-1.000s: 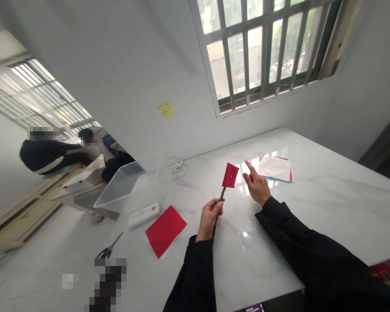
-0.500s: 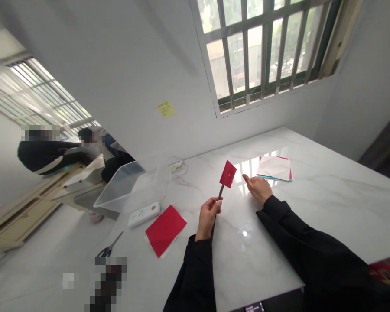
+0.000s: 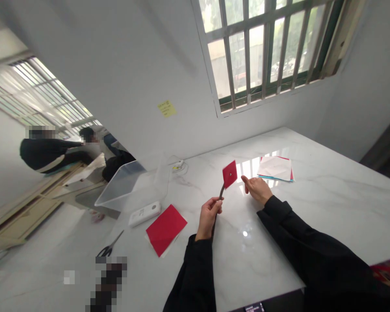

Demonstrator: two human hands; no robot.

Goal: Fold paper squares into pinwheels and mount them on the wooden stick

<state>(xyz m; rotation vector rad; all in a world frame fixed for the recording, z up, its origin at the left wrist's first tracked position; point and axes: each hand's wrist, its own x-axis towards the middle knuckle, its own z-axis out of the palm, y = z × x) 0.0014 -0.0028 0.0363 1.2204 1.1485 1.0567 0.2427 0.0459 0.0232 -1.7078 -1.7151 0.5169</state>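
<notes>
The left hand [image 3: 209, 219] gripped a dark stick [image 3: 221, 193], its red card [image 3: 229, 174] just above the closed fingers (right hand [image 3: 256, 190] open, just beside).

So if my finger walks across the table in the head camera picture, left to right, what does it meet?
scissors → white device → red paper → left hand → red square on a dark stick → right hand → stack of papers

Office-type rm: sticky note [image 3: 167, 108] on wall [image 3: 100, 65], marble table [image 3: 328, 195].
</notes>
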